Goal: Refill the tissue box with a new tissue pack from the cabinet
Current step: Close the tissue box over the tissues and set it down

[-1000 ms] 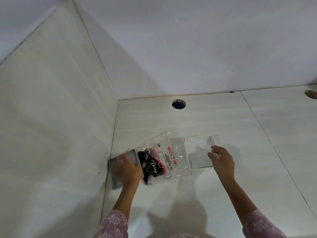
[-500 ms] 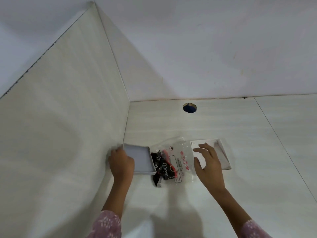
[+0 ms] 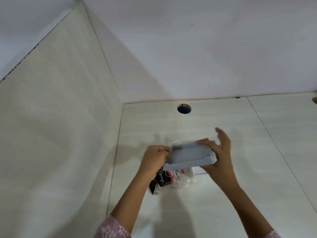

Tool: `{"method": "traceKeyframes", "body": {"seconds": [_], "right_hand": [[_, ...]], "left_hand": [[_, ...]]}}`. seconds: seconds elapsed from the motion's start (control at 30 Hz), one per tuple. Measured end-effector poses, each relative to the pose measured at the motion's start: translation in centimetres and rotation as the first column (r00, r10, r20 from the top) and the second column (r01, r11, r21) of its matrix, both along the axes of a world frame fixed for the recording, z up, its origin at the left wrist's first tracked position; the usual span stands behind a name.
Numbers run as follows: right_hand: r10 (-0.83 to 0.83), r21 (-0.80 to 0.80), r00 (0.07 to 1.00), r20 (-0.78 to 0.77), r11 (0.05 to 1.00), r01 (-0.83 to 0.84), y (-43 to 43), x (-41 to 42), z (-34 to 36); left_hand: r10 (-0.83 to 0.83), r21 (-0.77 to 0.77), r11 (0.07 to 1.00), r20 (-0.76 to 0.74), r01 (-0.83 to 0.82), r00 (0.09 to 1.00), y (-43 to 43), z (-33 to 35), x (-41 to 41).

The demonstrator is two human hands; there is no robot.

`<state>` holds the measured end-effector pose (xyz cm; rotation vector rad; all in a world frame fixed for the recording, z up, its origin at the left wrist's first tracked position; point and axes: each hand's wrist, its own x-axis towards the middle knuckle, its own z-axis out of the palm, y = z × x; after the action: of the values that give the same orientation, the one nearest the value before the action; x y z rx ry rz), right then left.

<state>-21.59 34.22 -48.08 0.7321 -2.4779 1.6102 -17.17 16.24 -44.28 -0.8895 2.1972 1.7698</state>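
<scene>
You had bare shelf [image 3: 257, 169] open to your right, while the side wall [image 3: 60, 134] and plastic wrapper [image 3: 169, 182] crowded your left.

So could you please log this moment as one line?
both hands hold grey tray | above plastic wrapper | white lid beneath | counter

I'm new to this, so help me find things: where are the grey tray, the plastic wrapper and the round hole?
grey tray [image 3: 190, 156]: head view, its inner floor.
plastic wrapper [image 3: 164, 180]: head view, its printed dark part.
round hole [image 3: 184, 108]: head view, its blue middle.
</scene>
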Motion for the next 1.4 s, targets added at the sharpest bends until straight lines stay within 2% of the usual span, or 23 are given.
{"method": "traceKeyframes", "body": {"seconds": [0.03,0.1,0.17,0.27,0.3,0.4,0.5,0.77,0.9,1.03,1.27,1.4], "right_hand": [[-0.029,0.049,1.0,0.001,0.998,0.029,1.1,-0.5,0.2],[-0.091,0.096,0.984,0.155,0.992,0.077,3.1,-1.3,0.3],[-0.18,0.131,0.919,0.351,0.981,0.142,4.5,-2.2,-0.6],[-0.339,0.277,0.84,0.424,0.932,0.236,5.4,-3.5,-3.3],[-0.383,0.314,0.823,0.419,0.912,0.264,5.4,-3.7,-4.0],[-0.476,0.447,0.803,0.358,0.843,0.301,5.2,-4.7,-6.1],[-0.535,0.584,0.791,0.296,0.757,0.293,4.8,-5.7,-8.1],[-0.551,0.567,0.78,0.298,0.759,0.319,3.0,-4.5,-7.5],[-0.542,0.51,0.772,0.331,0.791,0.337,2.7,-3.2,-7.8],[-0.503,0.445,0.778,0.376,0.835,0.325,2.3,-2.6,-8.0],[-0.469,0.503,0.813,0.344,0.824,0.263,2.6,-3.4,-8.2],[-0.477,0.496,0.796,0.372,0.827,0.264,2.6,-3.7,-8.8]], "left_hand": [[-0.043,0.128,0.991,0.075,0.033,0.996,0.4,-0.6,-0.7],[-0.108,0.322,0.945,0.174,0.047,0.979,1.5,-1.6,-2.0],[-0.183,0.354,0.929,0.191,0.106,0.964,2.9,-3.0,-3.4],[-0.205,0.373,0.919,0.179,0.126,0.962,5.6,-4.9,-4.7],[-0.215,0.335,0.931,0.178,0.146,0.96,6.4,-5.3,-5.0],[-0.292,0.089,0.955,0.095,0.284,0.952,7.9,-6.3,-5.2],[-0.275,-0.069,0.958,0.031,0.277,0.961,8.5,-7.9,-5.0],[-0.213,-0.283,0.941,-0.074,0.184,0.974,7.8,-9.7,-3.0],[-0.166,-0.338,0.934,-0.131,0.114,0.977,8.2,-9.8,-1.8],[-0.174,-0.362,0.925,-0.144,0.111,0.974,8.4,-10.4,-0.8],[-0.168,-0.345,0.926,-0.02,0.151,0.986,8.2,-10.4,-1.5],[-0.11,-0.317,0.945,-0.063,0.085,0.992,7.6,-10.2,-2.2]]}}
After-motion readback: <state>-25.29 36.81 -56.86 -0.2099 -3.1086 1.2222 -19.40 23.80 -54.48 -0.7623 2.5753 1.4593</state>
